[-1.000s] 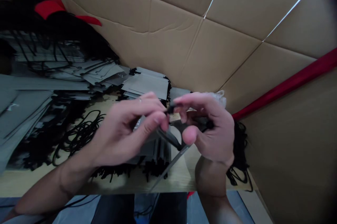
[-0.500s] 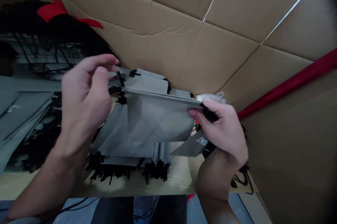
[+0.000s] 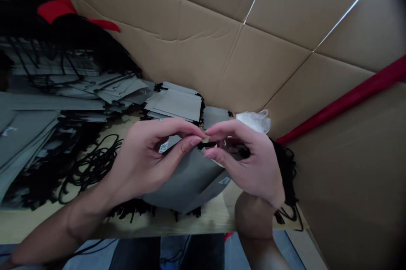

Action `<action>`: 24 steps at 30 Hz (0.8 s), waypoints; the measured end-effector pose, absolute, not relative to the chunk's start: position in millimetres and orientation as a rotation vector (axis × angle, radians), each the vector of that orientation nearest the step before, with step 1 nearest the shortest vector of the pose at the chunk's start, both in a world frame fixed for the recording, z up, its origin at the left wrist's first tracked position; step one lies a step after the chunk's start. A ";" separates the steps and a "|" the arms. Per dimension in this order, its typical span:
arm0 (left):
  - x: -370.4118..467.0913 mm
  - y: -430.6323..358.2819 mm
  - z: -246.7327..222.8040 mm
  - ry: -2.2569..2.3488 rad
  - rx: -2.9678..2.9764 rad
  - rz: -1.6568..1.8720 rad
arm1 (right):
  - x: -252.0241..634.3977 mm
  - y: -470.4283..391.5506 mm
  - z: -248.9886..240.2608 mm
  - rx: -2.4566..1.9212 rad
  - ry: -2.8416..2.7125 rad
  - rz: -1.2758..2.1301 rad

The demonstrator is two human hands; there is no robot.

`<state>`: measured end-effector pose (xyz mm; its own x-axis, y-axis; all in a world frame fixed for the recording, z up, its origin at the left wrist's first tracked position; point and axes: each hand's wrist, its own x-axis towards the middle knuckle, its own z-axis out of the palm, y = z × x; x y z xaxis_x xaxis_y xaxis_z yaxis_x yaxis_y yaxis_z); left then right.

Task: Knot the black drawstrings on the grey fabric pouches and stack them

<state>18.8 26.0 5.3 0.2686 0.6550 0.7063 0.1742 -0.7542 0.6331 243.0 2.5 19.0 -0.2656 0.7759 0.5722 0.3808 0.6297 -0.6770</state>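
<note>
Grey bag [image 3: 184,185] partly behind left hand [image 3: 147,154]; black cords [image 3: 85,167] near.

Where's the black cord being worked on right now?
In the head view, the black cord is just below centre, between the fingers of the left hand and right hand, at the upper edge of the grey bag.

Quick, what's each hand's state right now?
Left hand: closed, fingertips pinched at the black cord.
Right hand: curled at the black cord; firm grip can't be told.
</note>
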 end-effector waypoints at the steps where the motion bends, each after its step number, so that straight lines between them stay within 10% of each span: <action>1: 18.7 26.0 5.5 0.766 2.094 1.487 | 242.3 2.9 18.8 -0.897 -1.859 0.495; 24: 21.7 31.2 -0.5 0.660 2.105 1.478 | 227.4 1.2 14.8 -0.793 -1.842 0.089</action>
